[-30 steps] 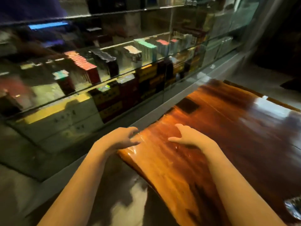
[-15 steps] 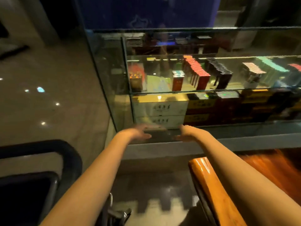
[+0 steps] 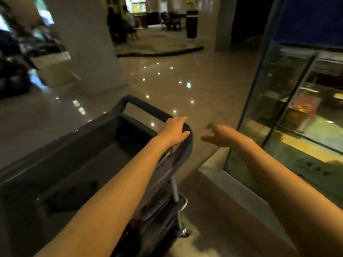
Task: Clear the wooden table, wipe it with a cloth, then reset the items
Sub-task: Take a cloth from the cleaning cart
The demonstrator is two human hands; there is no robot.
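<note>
The wooden table is out of view. A dark grey service cart (image 3: 78,164) with a deep top tub stands at the lower left. My left hand (image 3: 173,131) lies on the right corner of the cart's handle bar (image 3: 148,108), fingers stretched over it and thumb spread, not curled tight. My right hand (image 3: 220,135) hovers in the air just right of the handle, fingers apart and bent, holding nothing. No cloth shows.
A glass display case (image 3: 300,115) with boxed goods runs along the right on a pale stone base (image 3: 239,191). A thick pillar (image 3: 87,45) rises behind the cart. Polished floor (image 3: 185,76) stretches ahead toward people and furniture far off.
My view has swung left, away from the wooden table and along the display case to the cart. My left hand has landed on the cart's handle bar; my right hand stays empty.
</note>
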